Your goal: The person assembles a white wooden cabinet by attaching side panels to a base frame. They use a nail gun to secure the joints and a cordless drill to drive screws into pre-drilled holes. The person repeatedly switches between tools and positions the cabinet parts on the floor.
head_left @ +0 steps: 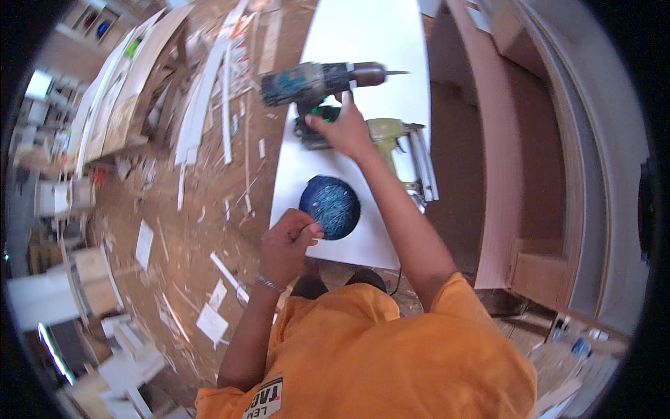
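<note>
My right hand [343,129] grips a cordless drill [307,85] by its handle, above a long white board [363,28]. The drill lies sideways, its thin bit pointing right, and looks slightly blurred. Beside my right forearm, an olive-yellow air nailer [388,136] rests on the board, partly hidden by the arm. A round dark blue bowl [330,207] on the board holds many thin metal fasteners, screws or nails. At the bowl's left edge my left hand [286,241] is closed in a pinch; anything between its fingertips is too small to make out.
A tall wooden cabinet frame [495,174] stands to the right of the board. Wood strips [202,105] and scraps litter the brown floor on the left. A workbench [129,98] stacked with panels is at the far left.
</note>
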Demonstrator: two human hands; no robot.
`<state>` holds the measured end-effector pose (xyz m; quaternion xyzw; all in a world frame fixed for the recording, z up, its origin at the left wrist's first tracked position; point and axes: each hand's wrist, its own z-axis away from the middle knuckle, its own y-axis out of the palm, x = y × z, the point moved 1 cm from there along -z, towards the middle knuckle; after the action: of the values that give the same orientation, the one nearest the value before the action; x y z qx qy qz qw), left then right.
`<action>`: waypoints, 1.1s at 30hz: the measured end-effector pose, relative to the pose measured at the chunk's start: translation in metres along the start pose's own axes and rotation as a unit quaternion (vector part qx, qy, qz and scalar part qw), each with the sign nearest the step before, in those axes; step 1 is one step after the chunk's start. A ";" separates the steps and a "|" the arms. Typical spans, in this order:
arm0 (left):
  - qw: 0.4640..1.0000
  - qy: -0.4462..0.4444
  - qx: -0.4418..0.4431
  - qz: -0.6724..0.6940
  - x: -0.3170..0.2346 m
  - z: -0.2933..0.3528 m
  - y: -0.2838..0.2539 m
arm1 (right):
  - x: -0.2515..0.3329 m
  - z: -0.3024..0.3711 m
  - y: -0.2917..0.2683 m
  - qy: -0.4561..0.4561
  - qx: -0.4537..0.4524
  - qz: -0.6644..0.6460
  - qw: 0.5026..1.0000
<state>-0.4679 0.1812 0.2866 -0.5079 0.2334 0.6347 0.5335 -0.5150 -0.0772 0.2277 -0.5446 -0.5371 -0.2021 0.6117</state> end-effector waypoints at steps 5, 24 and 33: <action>0.977 -0.028 -0.152 0.148 0.018 0.077 -0.059 | -0.003 -0.048 0.034 -0.016 -0.029 -0.032 0.999; 0.828 -0.203 0.087 0.516 0.137 0.063 -0.113 | 0.271 0.181 -0.131 0.043 0.177 0.215 0.960; 0.729 -0.262 0.156 0.613 0.132 0.062 -0.060 | 0.186 0.376 -0.085 0.147 0.251 0.192 0.937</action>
<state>-0.4258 0.3105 0.2066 0.0227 0.4404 0.8865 0.1400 -0.6862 0.2904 0.3653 -0.4300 -0.3601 -0.0172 0.8277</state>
